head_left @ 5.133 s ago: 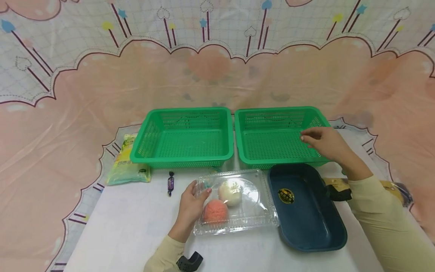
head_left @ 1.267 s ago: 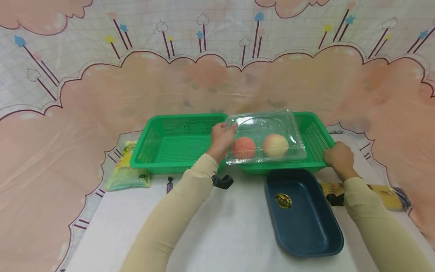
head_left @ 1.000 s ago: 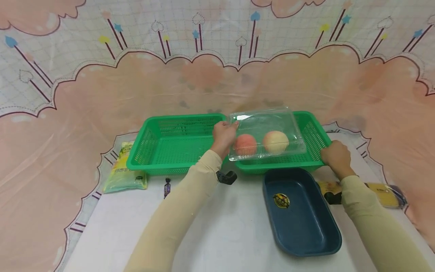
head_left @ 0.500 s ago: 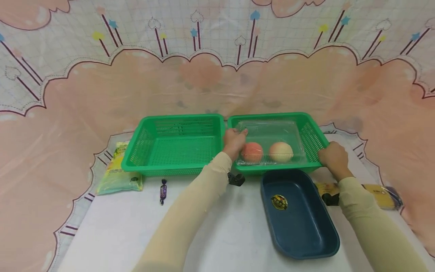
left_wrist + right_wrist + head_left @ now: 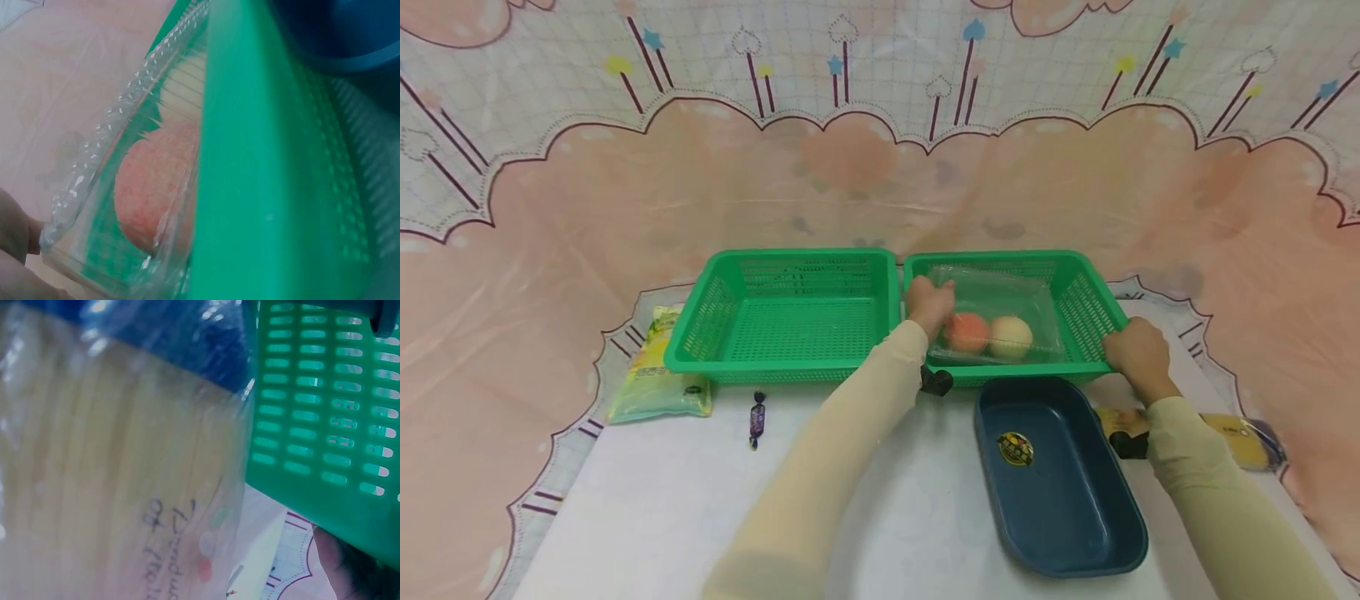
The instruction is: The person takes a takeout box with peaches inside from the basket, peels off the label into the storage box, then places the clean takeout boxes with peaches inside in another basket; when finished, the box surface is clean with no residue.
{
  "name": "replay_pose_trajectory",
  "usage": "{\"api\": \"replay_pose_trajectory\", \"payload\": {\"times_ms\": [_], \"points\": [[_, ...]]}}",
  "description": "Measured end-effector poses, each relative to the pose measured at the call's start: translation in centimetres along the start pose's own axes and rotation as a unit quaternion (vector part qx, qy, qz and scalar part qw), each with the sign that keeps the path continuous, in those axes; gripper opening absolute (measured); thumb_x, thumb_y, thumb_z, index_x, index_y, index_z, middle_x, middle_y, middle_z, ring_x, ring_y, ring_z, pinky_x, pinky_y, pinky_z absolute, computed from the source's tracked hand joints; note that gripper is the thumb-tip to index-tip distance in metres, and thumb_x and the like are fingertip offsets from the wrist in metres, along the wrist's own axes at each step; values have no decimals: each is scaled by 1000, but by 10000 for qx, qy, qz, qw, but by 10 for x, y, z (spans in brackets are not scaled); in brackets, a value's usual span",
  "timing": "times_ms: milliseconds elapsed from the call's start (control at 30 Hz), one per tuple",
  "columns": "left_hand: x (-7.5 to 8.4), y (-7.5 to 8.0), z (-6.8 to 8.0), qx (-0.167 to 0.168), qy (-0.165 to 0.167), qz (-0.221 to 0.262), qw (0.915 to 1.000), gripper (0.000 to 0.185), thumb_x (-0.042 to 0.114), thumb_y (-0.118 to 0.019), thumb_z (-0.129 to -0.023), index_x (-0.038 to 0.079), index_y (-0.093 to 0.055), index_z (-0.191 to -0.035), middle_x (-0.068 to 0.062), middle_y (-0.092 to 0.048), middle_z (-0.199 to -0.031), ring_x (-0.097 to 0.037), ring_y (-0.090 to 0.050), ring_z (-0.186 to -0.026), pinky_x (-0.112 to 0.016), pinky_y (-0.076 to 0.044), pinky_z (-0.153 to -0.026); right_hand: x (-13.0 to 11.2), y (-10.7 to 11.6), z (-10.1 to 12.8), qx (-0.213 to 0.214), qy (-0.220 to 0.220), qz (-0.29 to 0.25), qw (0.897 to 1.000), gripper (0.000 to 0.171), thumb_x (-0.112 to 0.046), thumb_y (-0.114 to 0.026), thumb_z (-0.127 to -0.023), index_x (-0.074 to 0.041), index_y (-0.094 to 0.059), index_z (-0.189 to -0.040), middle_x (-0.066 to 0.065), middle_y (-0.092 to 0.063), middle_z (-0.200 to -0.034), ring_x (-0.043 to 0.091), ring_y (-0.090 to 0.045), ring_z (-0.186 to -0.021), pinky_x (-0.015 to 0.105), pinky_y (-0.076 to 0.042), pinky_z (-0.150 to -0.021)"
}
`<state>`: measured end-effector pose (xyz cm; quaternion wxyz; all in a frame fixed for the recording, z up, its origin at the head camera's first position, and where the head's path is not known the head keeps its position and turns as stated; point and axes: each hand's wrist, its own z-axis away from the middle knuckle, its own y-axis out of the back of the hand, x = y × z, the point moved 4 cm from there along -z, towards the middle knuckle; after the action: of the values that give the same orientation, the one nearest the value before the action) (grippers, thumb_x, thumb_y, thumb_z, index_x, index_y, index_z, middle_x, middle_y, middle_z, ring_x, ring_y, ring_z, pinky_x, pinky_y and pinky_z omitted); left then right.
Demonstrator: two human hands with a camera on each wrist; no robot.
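Note:
My left hand (image 5: 931, 304) holds the left edge of a clear plastic clamshell box (image 5: 1037, 312), which lies inside the right green basket (image 5: 1093, 321). A pink round item (image 5: 967, 332) and a cream one (image 5: 1011, 337) sit side by side in the box; the pink one (image 5: 153, 187) looks mottled up close. At the basket's front right corner, my right hand (image 5: 1138, 358) grips the rim, its fingers partly hidden. In the left wrist view, fingers (image 5: 19, 250) meet the box's ridged edge (image 5: 94, 150).
Left of it stands another green basket (image 5: 805, 329). A dark blue tray (image 5: 1067, 492) lies in front of the right basket. A spaghetti pack (image 5: 1236, 437) lies partly under my right sleeve. A yellow-green bag (image 5: 662, 375) and a purple wrapped candy (image 5: 757, 420) are at left.
My left hand has carried the box from the table up and down into the right basket. The round items have shifted together. The right hand has moved onto the basket's rim and stays there.

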<state>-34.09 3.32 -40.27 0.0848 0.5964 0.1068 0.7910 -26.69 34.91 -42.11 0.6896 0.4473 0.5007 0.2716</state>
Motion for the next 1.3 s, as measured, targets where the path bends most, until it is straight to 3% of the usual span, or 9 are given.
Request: {"api": "replay_pose_trajectory", "payload": {"times_ms": [100, 233, 333, 600, 833, 1067, 1200, 1300], "points": [[2, -1, -3, -3, -27, -389, 9992, 29, 30, -57, -109, 2, -65, -115, -6, -53, -87, -16, -41, -55, -31, -42, -52, -1, 1, 1, -15, 18, -6, 10000, 13, -11, -43, -91, -1, -48, -85, 13, -49, -71, 28, -49, -62, 36, -42, -50], [4, -4, -6, -156, 13, -1020, 9947, 35, 29, -55, -110, 10, -54, -80, -1, -39, -65, -15, -31, -49, -31, -34, -48, -3, 2, 3, -54, 28, -43, 10000, 15, -10, -43, -92, 2, -50, -87, 14, -51, -71, 28, -50, -60, 36, -42, -48], [5, -5, -6, -226, -86, -1462, 9890, 48, 26, -54, -110, 14, -42, -66, 1, -30, -54, -14, -26, -44, -30, -28, -42, -3, 1, 3, -32, 31, -57, 10000, 16, -10, -43, -92, 3, -51, -89, 15, -52, -72, 29, -51, -61, 36, -42, -48], [6, -6, -1, -253, -357, -2197, 9746, 42, 7, -49, -106, 14, -39, -66, 0, -31, -59, -14, -25, -49, -28, -26, -43, -3, 0, 4, -41, -35, -150, 9999, 17, -11, -43, -91, 4, -51, -90, 14, -52, -71, 28, -52, -61, 36, -42, -49], [6, -9, 0, -557, -428, -2346, 9696, 48, -1, -50, -103, 14, -33, -61, 2, -21, -56, -14, -19, -50, -28, -23, -43, -3, 2, 5, -30, 49, -148, 9999, 13, -10, -43, -91, -1, -49, -83, 11, -49, -66, 26, -49, -57, 34, -41, -46], [5, -10, 0, -551, -550, -2404, 9676, 49, 0, -50, -103, 15, -33, -59, 2, -20, -55, -13, -18, -50, -28, -23, -43, -3, 3, 5, -36, 38, -163, 9999, 12, -9, -43, -91, -2, -47, -82, 10, -47, -66, 26, -47, -58, 35, -40, -48], [4, -8, 2, -535, -562, -2321, 9696, 49, 1, -50, -103, 15, -33, -59, 3, -22, -53, -13, -19, -48, -28, -24, -43, -3, 3, 5, -105, 145, -215, 9996, 13, -9, -43, -92, -2, -48, -83, 9, -47, -66, 25, -47, -59, 35, -40, -50], [5, -5, 5, -509, -536, -2034, 9763, 46, 4, -49, -103, 14, -36, -60, 2, -26, -53, -13, -22, -47, -29, -25, -44, -3, 6, 6, -199, 299, -206, 9991, 25, -13, -41, -98, 8, -54, -93, 17, -54, -72, 31, -53, -63, 39, -45, -54]]}}
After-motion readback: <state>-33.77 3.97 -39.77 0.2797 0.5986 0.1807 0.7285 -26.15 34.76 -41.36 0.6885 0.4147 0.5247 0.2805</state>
